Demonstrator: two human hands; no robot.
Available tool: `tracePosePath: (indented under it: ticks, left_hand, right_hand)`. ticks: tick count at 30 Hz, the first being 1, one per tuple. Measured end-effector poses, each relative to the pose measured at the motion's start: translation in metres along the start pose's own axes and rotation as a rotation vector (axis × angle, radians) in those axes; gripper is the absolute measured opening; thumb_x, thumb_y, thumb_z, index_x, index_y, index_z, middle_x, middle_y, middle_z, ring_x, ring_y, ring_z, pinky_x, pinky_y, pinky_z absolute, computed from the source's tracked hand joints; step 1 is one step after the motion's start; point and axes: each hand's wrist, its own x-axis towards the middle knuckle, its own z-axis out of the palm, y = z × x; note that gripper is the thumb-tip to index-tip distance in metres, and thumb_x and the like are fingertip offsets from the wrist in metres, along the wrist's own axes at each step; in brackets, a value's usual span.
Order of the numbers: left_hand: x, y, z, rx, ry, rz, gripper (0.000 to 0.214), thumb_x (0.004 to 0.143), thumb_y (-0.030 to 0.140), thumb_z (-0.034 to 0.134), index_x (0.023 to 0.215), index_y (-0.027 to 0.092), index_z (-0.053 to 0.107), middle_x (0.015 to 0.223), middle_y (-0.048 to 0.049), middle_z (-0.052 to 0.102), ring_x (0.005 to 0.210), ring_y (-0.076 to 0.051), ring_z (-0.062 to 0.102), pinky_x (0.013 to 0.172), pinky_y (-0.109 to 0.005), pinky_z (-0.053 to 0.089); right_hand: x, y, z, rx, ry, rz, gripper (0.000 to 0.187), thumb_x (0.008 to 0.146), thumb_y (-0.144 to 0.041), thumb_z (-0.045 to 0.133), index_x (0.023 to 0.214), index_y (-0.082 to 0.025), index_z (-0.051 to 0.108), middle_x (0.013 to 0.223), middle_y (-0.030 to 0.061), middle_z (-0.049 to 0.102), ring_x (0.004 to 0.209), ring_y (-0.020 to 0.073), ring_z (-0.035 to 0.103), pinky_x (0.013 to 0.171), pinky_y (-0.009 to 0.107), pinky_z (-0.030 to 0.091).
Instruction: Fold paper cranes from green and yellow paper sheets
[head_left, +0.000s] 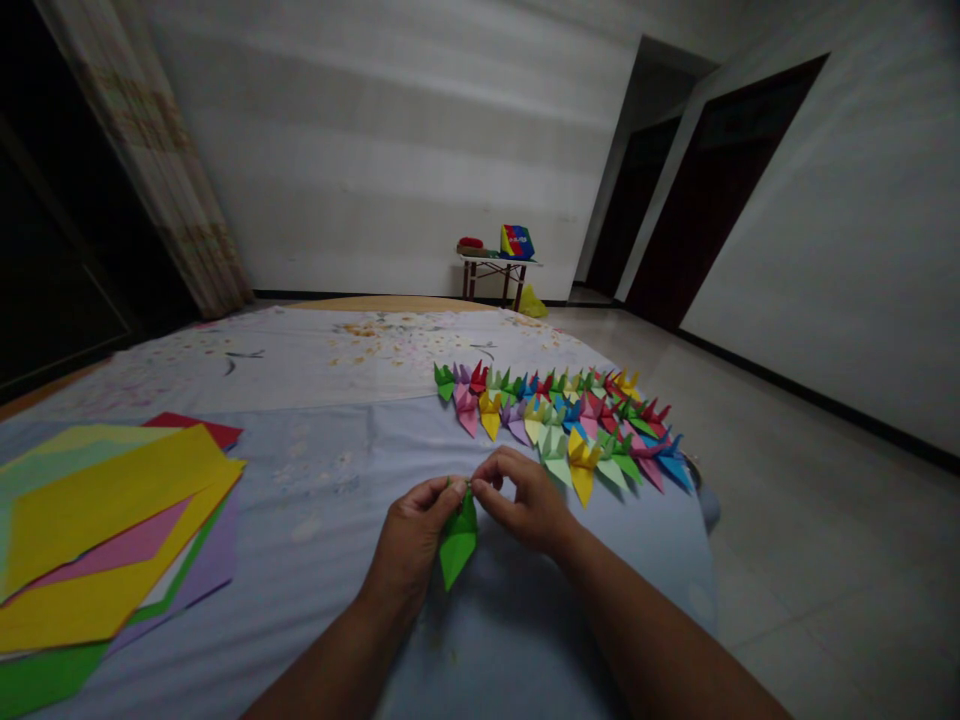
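A green origami crane [458, 545] hangs between my hands over the near part of the table, one pointed wing facing down towards me. My left hand [417, 525] grips its upper left side between thumb and fingers. With thumb and forefinger pinched together, my right hand [521, 497] holds the crane's narrow tip at the upper right. The fingertips partly hide that tip. Just beyond my right hand, several rows of finished paper cranes [583, 455] in green, yellow, pink, red, blue and purple stand on the cloth.
Sheets of coloured paper [120, 500] lie in a loose, overlapping pile at the left. A pale blue floral tablecloth [322, 540] covers the round table, whose right edge curves just past the cranes. A small table [499, 262] with a colourful bag stands by the far wall.
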Motion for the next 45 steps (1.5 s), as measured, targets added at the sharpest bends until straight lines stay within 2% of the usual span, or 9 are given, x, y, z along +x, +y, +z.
tracePosePath:
  ticks: [6,13,20,25,29,33,40,45]
  left_hand:
    - [0.0,-0.001,-0.002,0.111,0.023,0.063,0.03,0.059,0.037,0.076,0.079,0.016,0.071,0.07,-0.0001,0.067,0.061,-0.012,0.056,0.058,-0.02,0.042]
    - [-0.001,0.0,0.001,0.119,0.055,0.072,0.029,0.058,0.037,0.076,0.078,0.016,0.072,0.07,0.0003,0.067,0.061,-0.012,0.056,0.059,-0.021,0.042]
    - [-0.001,-0.001,0.002,0.061,0.036,0.012,0.031,0.058,0.038,0.076,0.077,0.015,0.069,0.065,0.0015,0.064,0.057,-0.011,0.054,0.055,-0.02,0.041]
    - [0.0,-0.002,0.0,0.03,0.011,-0.012,0.032,0.059,0.039,0.075,0.078,0.014,0.068,0.061,0.0019,0.061,0.052,-0.009,0.051,0.051,-0.02,0.04]
    - [0.002,-0.005,-0.002,0.022,0.002,0.011,0.031,0.06,0.038,0.075,0.079,0.014,0.069,0.064,0.0007,0.062,0.054,-0.009,0.052,0.053,-0.02,0.041]
    - [0.003,-0.006,-0.004,0.049,-0.005,0.023,0.032,0.061,0.038,0.075,0.082,0.014,0.07,0.07,-0.0009,0.065,0.059,-0.011,0.055,0.057,-0.021,0.042]
    - [0.002,-0.001,-0.001,0.098,-0.061,0.047,0.036,0.062,0.044,0.073,0.083,0.015,0.071,0.07,-0.0008,0.066,0.062,-0.013,0.056,0.06,-0.022,0.043]
    - [0.003,-0.004,-0.002,0.104,-0.07,0.023,0.034,0.061,0.04,0.074,0.085,0.016,0.07,0.069,-0.0004,0.066,0.062,-0.013,0.057,0.06,-0.023,0.043]
  right_hand:
    - [0.0,0.001,0.007,0.11,0.004,0.201,0.012,0.077,-0.025,0.058,0.068,-0.017,0.057,0.065,-0.0007,0.054,0.062,0.0111,0.049,0.06,0.024,0.04]
    - [0.0,0.009,0.015,0.432,-0.017,0.411,0.02,0.074,-0.034,0.06,0.069,-0.015,0.056,0.062,-0.0026,0.052,0.058,0.0092,0.046,0.057,0.023,0.037]
    - [-0.001,0.012,0.018,0.458,-0.036,0.404,0.021,0.075,-0.035,0.059,0.068,-0.015,0.055,0.06,-0.0036,0.049,0.056,0.0082,0.043,0.054,0.021,0.035]
    - [0.002,0.007,0.014,0.462,-0.02,0.414,0.022,0.076,-0.036,0.057,0.067,-0.016,0.056,0.061,-0.0025,0.052,0.059,0.0097,0.046,0.057,0.022,0.038]
    - [0.004,0.003,0.01,0.421,0.003,0.426,0.022,0.077,-0.034,0.053,0.067,-0.016,0.058,0.063,-0.0016,0.054,0.062,0.0107,0.048,0.06,0.023,0.039]
    - [0.002,0.006,0.012,0.397,-0.007,0.424,0.02,0.075,-0.034,0.058,0.067,-0.016,0.056,0.061,-0.0026,0.052,0.059,0.0096,0.046,0.058,0.023,0.037]
    - [0.001,0.013,0.016,0.479,0.011,0.416,0.025,0.074,-0.039,0.06,0.067,-0.016,0.055,0.06,-0.0033,0.05,0.056,0.009,0.045,0.056,0.022,0.036]
    - [0.002,0.011,0.014,0.511,0.026,0.45,0.027,0.073,-0.042,0.061,0.067,-0.016,0.056,0.06,-0.0031,0.05,0.057,0.0094,0.045,0.056,0.022,0.037]
